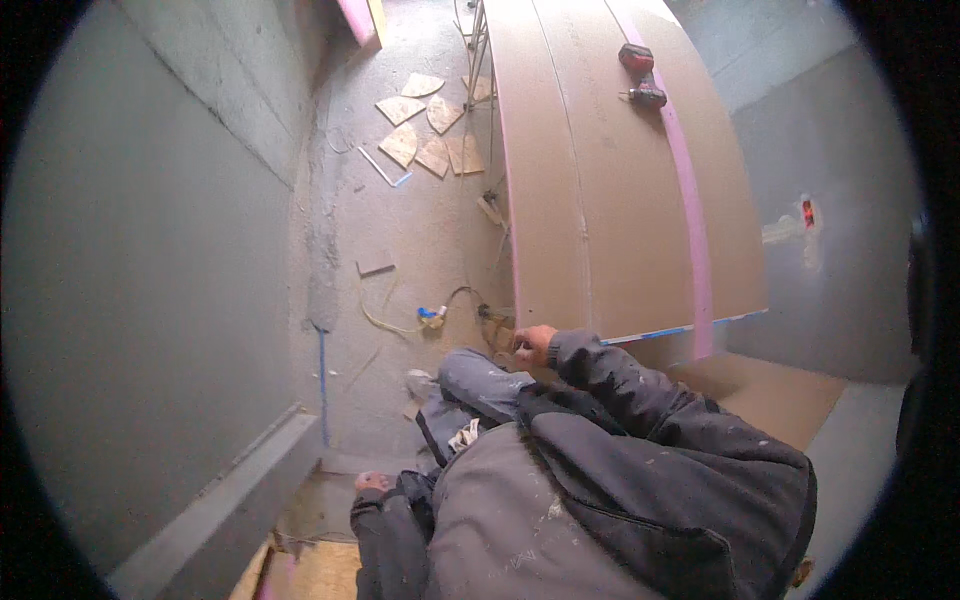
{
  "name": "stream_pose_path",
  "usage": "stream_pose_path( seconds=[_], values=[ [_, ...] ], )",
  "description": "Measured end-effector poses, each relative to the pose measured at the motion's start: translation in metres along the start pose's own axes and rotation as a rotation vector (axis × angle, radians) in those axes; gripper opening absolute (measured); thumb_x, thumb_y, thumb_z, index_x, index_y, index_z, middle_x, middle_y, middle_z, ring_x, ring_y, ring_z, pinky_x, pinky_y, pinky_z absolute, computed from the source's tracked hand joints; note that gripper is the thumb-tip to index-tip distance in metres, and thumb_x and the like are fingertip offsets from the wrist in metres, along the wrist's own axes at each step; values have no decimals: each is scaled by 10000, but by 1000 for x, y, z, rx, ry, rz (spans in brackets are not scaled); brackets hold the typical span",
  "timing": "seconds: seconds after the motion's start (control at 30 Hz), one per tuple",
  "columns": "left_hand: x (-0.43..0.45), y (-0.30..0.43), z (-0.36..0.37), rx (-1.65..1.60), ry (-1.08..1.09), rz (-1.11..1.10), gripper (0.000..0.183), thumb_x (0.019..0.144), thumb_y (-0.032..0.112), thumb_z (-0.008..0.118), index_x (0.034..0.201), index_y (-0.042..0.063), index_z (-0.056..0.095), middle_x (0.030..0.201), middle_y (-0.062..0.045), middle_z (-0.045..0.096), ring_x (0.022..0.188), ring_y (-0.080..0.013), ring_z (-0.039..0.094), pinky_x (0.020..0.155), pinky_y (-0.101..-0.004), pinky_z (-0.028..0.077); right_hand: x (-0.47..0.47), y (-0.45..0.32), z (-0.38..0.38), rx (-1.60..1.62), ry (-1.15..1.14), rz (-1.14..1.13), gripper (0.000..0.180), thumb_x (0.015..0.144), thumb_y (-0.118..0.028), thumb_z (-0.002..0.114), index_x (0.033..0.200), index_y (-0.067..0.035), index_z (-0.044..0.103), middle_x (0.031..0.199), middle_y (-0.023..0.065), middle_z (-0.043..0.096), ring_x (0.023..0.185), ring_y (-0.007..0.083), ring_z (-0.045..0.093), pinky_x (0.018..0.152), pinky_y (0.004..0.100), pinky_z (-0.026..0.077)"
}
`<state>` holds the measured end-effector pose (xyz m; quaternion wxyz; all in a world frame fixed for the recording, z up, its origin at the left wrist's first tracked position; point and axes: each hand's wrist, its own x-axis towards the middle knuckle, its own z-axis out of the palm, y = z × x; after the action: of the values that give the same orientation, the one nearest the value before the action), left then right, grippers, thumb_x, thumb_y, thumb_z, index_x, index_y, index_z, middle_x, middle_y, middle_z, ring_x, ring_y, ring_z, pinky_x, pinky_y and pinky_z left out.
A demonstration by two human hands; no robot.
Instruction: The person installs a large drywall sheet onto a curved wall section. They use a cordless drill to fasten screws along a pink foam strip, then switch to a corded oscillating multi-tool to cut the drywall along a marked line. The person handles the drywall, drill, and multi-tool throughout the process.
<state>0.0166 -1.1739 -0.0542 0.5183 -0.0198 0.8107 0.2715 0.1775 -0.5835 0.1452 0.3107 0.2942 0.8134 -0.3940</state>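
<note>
In front of me lies a large brown-faced plasterboard sheet (630,225) with a pink left edge. My right hand (534,343) is at its near left corner, fingers curled. Whether they grip the edge or only rest against it I cannot tell. My left hand (371,480) hangs low at my left side, partly hidden by the dark sleeve, away from the sheet. A narrow pink strip (688,187) runs lengthwise over the board. Beside that strip rests a red and black cordless drill (643,79).
Several curved-edged wood-chip board offcuts (399,142) lie on the concrete floor (420,232). A pale cable (382,322) curls near a blue and white item (431,316). Metal trestle legs (480,60) stand under the sheet's left side. Grey walls (165,247) flank me; a low ledge (225,495) is at left.
</note>
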Motion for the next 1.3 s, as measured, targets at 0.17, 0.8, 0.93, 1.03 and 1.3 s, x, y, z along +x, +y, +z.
stream_pose_path(
  seconds=[0.17,0.8,0.93,1.03,1.3],
  values=[
    [48,18,-79,-15,-192,-120,153,875,220,597,847,69,586,814,-92,609,802,-282,624,696,-418,514,50,-39,-24,166,81,37,266,824,-250,624,1041,-101,663,1028,171,681,1004,361,637,867,436,507],
    [374,607,-315,183,-111,192,196,824,250,658,815,61,603,777,-95,631,726,-233,621,656,-417,507,332,-104,-322,478,591,108,286,788,-233,624,1034,-89,653,992,171,683,925,366,645,818,460,510],
    [476,771,-318,367,-115,378,206,816,237,662,784,48,587,794,-107,645,735,-258,624,671,-436,506,344,-74,-326,715,842,195,230,766,-193,608,955,-77,667,963,171,679,917,337,649,800,439,514],
    [553,899,-290,1053,-241,691,244,833,268,663,912,40,631,848,-112,681,772,-276,642,725,-414,512,345,-38,-259,1109,1013,245,164,717,-144,627,846,-53,672,871,154,678,815,294,655,690,425,519],
    [622,1146,-135,1419,-680,672,329,853,319,651,1035,47,688,885,-118,703,810,-276,662,767,-381,517,289,-247,18,1404,785,1914,226,782,-196,609,772,28,635,784,261,634,745,385,648,657,487,499]
  ],
)
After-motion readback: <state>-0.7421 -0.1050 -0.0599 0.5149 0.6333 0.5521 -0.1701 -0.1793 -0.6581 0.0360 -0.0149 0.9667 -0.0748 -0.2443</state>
